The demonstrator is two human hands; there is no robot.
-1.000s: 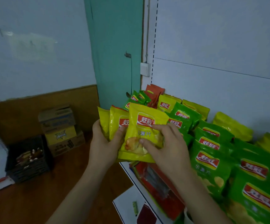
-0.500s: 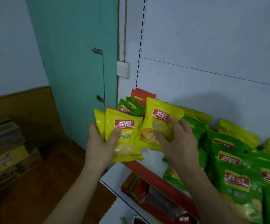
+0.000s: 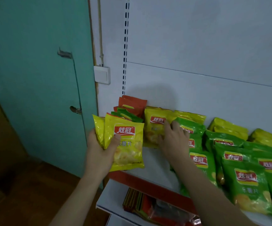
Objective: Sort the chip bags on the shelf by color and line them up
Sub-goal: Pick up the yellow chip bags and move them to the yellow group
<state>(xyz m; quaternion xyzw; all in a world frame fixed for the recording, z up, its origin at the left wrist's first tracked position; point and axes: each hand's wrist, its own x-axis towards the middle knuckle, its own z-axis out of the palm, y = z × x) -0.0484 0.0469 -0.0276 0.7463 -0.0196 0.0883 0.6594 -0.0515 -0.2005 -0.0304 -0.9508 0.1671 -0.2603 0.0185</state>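
Note:
My left hand [image 3: 102, 150] grips a small stack of yellow chip bags [image 3: 125, 144] just off the shelf's left front corner, thumb on the front bag. My right hand [image 3: 174, 139] holds another yellow bag [image 3: 154, 126] that stands on the white shelf [image 3: 153, 167] against its back panel. Orange bags [image 3: 132, 103] and a few green bags [image 3: 126, 115] stand in the back left corner. Several green bags [image 3: 246, 181] lie overlapping across the right half of the shelf. More yellow bags [image 3: 228, 128] lie behind them along the back panel.
A teal door [image 3: 34, 79] with metal latches stands left of the shelf unit, and a wall switch [image 3: 102, 75] sits beside it. The shelf has a red front edge [image 3: 148, 185]. A lower shelf holds red packets [image 3: 156, 207]. Brown floor lies at the lower left.
My right hand carried the single yellow bag away from the stack to the shelf's back panel, where it now stands. My left hand kept its stack. The view turned to the right.

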